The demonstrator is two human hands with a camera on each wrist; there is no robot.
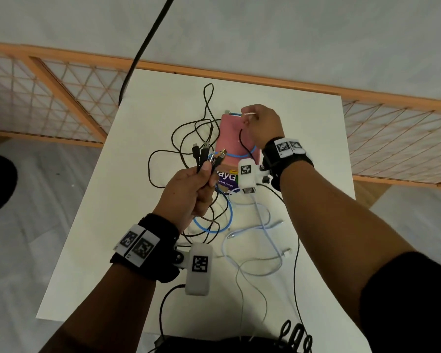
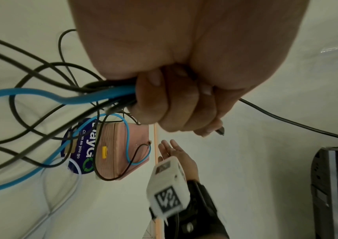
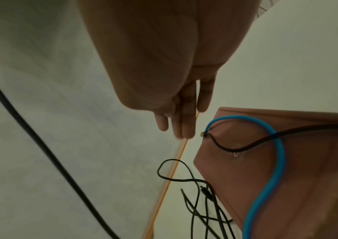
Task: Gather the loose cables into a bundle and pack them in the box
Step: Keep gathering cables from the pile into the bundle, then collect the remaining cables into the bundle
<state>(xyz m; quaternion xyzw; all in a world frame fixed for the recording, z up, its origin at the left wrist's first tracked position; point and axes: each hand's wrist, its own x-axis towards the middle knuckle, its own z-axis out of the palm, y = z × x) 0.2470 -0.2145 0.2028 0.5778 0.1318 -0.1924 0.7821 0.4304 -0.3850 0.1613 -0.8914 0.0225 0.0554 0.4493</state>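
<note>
I am watching my left hand [image 1: 189, 192] hovering above the white square surface [image 1: 127, 200], its grip curling tightly around a bunch of thin black cables [image 1: 186, 133] and one thick blue cable [image 2: 41, 95], with their metal plug ends [image 1: 206, 154] sticking up past the thumb. The slack of those cables is trailing in loops across the surface. My right hand [image 1: 261, 123] is reaching over the far end of the pink rectangular box [image 1: 233, 141], its grip relaxed with fingers [image 3: 184, 126] straight and pinching nothing. A loop of the blue cable and one black cable [image 3: 235, 147] are lying across the box top. Thin white cables [image 1: 262, 240] are resting loose on the surface nearer to me, just beside the box.
</note>
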